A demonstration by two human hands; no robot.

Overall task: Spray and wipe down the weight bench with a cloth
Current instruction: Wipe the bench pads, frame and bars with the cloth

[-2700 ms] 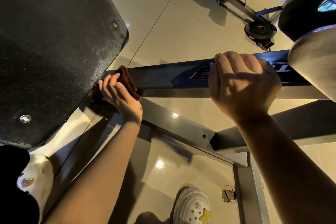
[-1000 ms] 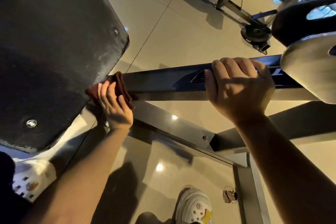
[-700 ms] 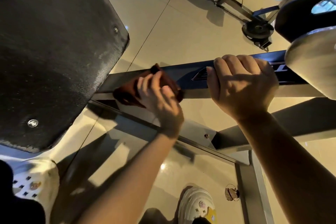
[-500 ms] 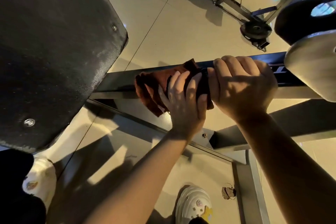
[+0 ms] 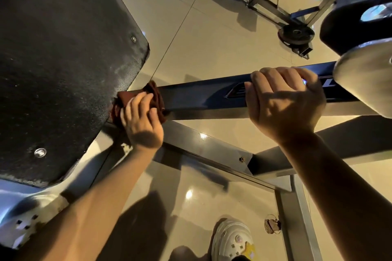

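Observation:
The weight bench's black padded seat [image 5: 59, 74] fills the upper left, its near edge worn and speckled. A dark blue frame bar [image 5: 201, 97] runs from under the pad to the right. My left hand [image 5: 142, 121] grips a dark red cloth [image 5: 154, 95] wrapped round the bar right at the pad's corner. My right hand [image 5: 284, 101] is curled over the same bar further right, next to a grey round roller pad [image 5: 364, 80]. No spray bottle is in view.
Grey steel frame beams [image 5: 214, 146] cross below the bar, with an upright [image 5: 297, 218] at lower right. A weight plate [image 5: 296, 34] and another machine's base lie on the tiled floor behind. My white clog [image 5: 231, 241] stands below; a small brown object [image 5: 272, 225] lies beside the upright.
My left hand slid the cloth right along the bar until it met my right hand, then back left to the pad's corner. My right hand kept its grip.

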